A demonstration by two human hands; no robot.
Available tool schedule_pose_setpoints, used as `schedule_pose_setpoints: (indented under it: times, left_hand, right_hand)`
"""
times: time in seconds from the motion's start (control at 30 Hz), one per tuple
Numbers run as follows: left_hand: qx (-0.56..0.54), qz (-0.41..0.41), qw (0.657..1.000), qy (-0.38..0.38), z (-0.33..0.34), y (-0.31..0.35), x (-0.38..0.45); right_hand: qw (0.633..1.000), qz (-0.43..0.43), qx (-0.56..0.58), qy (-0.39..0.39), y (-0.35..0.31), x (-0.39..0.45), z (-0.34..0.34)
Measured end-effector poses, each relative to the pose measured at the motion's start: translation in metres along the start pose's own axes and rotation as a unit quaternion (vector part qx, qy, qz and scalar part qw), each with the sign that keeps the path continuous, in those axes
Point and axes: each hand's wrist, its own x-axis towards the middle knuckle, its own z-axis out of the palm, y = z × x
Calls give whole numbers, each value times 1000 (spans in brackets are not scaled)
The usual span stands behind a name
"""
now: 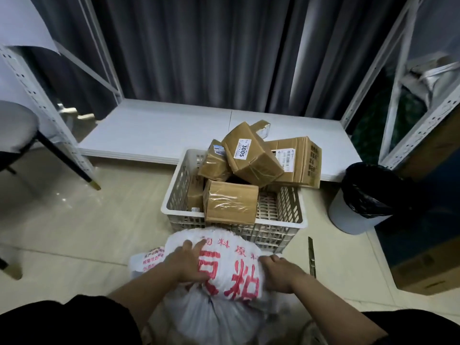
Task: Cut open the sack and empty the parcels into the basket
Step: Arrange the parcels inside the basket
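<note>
A: Which step is going on now?

B: Both hands are gripping the white sack point(224, 265): left hand point(185, 263), right hand point(280, 275). It is lying just before the basket point(174, 192), where parcels point(251, 155) are already piling. I think the emptying is finishing.

A: And next?

B: Probably lifting and shaking it.

The sack point(224, 270) is white woven plastic with red print, faintly shiny. The basket point(174, 192) is pale matt plastic lattice. The parcels point(230, 201) are brown cardboard under glossy clear tape. The floor point(87, 232) is smooth, glossy tile. The curtain point(199, 51) is dark matt cloth.
</note>
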Motion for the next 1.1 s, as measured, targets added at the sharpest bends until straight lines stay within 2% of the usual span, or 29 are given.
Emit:
schedule_pose_setpoints:
  times: [0.07,0.1,0.17,0.23,0.3,0.33,0.37,0.5,0.57,0.67,0.8,0.9,1.1]
  left_hand:
    - [-23,37,999,-30,-18,2,-2]
    - [-12,56,998,15,-28,4,-4]
    - [2,106,970,218,-51,16,-10]
    - [40,160,897,410,-70,25,-8]
    - [111,196,840,493,-81,34,-2]
    - [144,211,834,490,-85,41,2]
    - [178,212,844,459,-88,50,5]
    - [257,184,874,370,-91,78,29]
    - [263,181,876,361,-89,85,43]
    - [272,190,872,361,-86,82,56]
    - [298,207,865,346,-81,70,71]
    - [287,208,876,326,-82,66,74]
    - [280,224,867,345,-87,59,73]
  right_hand:
    - [999,1,22,48,9,-3,-22]
    - [996,14,28,83,14,-5,-34]
    - [982,61,51,171,27,-11,-61]
    - [949,119,98,274,44,-16,-88]
    - [906,166,148,360,63,-18,-114]
    - [893,178,157,383,73,-17,-126]
    - [890,185,148,389,82,-14,-136]
    - [905,176,22,386,105,9,-172]
    - [906,144,-57,394,111,25,-189]
    - [917,109,-134,361,117,49,-208]
    - [935,74,-148,314,132,70,-218]
    - [947,39,-142,284,143,76,-218]
    - [938,-2,-145,313,138,76,-226]
